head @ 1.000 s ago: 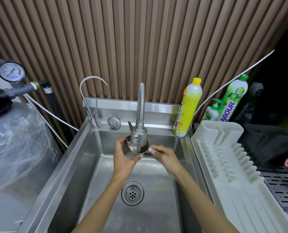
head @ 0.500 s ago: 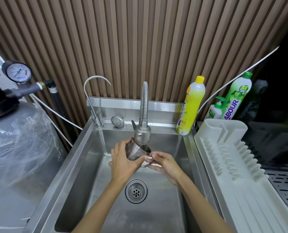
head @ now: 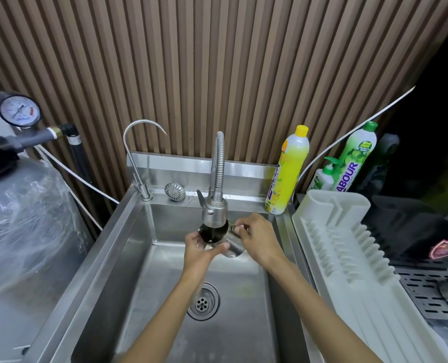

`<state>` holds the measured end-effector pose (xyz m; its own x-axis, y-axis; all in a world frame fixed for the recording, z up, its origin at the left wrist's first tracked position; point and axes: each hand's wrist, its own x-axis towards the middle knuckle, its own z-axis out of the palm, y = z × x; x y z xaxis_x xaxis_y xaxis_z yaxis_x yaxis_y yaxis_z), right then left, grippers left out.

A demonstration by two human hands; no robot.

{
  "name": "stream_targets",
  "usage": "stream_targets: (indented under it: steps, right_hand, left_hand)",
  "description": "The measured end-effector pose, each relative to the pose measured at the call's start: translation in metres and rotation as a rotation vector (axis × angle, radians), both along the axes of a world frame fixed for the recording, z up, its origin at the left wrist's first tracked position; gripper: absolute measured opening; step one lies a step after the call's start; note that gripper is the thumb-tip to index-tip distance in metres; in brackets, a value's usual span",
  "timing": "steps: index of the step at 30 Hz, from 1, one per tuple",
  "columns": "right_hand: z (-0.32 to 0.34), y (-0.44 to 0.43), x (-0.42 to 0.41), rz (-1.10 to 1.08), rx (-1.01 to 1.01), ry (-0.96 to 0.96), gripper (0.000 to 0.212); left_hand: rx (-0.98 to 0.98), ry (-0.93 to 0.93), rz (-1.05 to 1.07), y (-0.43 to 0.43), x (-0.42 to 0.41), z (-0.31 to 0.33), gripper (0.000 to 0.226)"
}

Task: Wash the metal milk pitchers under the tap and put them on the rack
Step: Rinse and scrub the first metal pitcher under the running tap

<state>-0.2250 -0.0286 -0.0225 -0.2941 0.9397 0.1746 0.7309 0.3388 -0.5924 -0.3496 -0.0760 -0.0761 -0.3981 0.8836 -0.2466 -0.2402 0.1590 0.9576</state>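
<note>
Left hand (head: 199, 254) cups small steel milk pitcher (head: 233, 248), right hand (head: 256, 237) pinches its handle (head: 235, 227) | pitcher newly tipped beneath silver flexible tap (head: 215, 213) | rinse underway, racking not yet

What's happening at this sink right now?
A person is holding a metal milk pitcher tilted just beneath the head of the flexible tap, over the steel sink. The left hand cups its body and the right hand grips its handle. It is in the wash step, not yet on the white dish rack to the right.
</note>
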Motion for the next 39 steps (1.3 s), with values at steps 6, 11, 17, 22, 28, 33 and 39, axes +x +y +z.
stream_targets:
  steps: [6,11,17,22,28,33,39]
  right_hand:
    - [0.003,0.001,0.002,0.007,-0.07,0.243,0.016]
    - [-0.021,0.005,-0.005,0.032,-0.464,0.735,0.013]
    - [-0.052,0.005,-0.013,0.185,-0.835,1.107,0.027]
    - [-0.06,-0.008,-0.017,0.142,-0.918,1.172,0.025]
    - [-0.054,-0.014,-0.006,0.017,-0.884,1.015,0.026]
    - [-0.033,-0.011,0.001,-0.052,-0.722,0.631,0.005]
    - [-0.023,-0.011,-0.003,-0.165,-0.323,0.268,0.016]
  left_hand:
    - [0.132,0.13,0.032,0.012,-0.006,0.022,0.07]
    - [0.218,0.403,0.117,0.002,-0.01,0.03,0.074]
    - [0.318,0.817,0.093,-0.009,-0.022,0.023,0.076]
    - [0.259,1.09,0.057,-0.016,-0.029,0.022,0.071]
    - [0.065,1.036,0.041,-0.024,-0.025,0.019,0.078]
    - [-0.026,0.719,0.002,-0.027,-0.021,0.005,0.068]
    - [-0.138,0.17,-0.056,-0.015,-0.017,-0.003,0.068]
